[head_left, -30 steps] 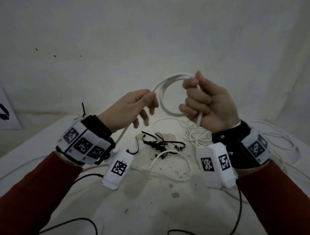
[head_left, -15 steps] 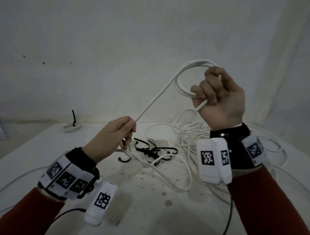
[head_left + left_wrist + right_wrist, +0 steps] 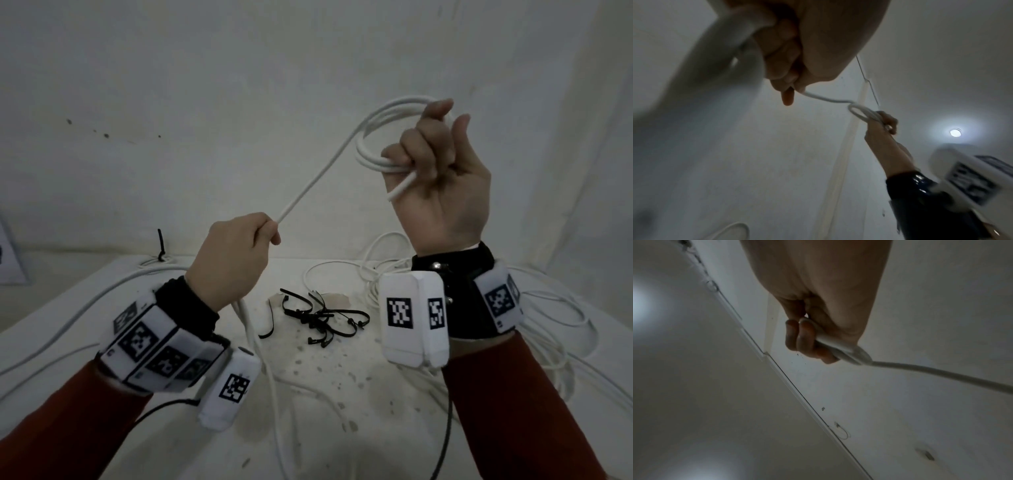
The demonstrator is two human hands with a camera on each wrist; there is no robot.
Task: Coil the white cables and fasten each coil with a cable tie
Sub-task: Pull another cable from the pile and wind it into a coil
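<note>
So the biggest thing here is the white table (image 3: 85, 329), kinda grubby with specks and stains toward the middle, pushed up against a pale wall (image 3: 239, 102). Sprawled over the right and far side of it is a big loose tangle of white cables (image 3: 555, 318), with more strands running off the left edge and toward the near side. Both arms are up over the table in red sleeves (image 3: 51, 428) with marker-covered wrist rigs (image 3: 412, 317) strapped on. The right hand (image 3: 442, 192) is raised highest, fingers curled tight around a small coil (image 3: 380, 137) of a few loops, with the cable's short free end poking out under the fist. From that coil one strand of the white cable (image 3: 308, 185) runs pretty much straight and taut down to the left hand (image 3: 233, 260), which pinches it between thumb and curled fingers, and the rest of it drops out below that hand onto the table. The left wrist view shows the same pinch up close, with the coil off in the distance. On the table between the two arms there's a little heap of black cable ties (image 3: 322, 318), one lying slightly apart on the left. Way back at the far left corner sits a finished coil (image 3: 156, 262) with a black tie (image 3: 161, 245) sticking up out of it.
</note>
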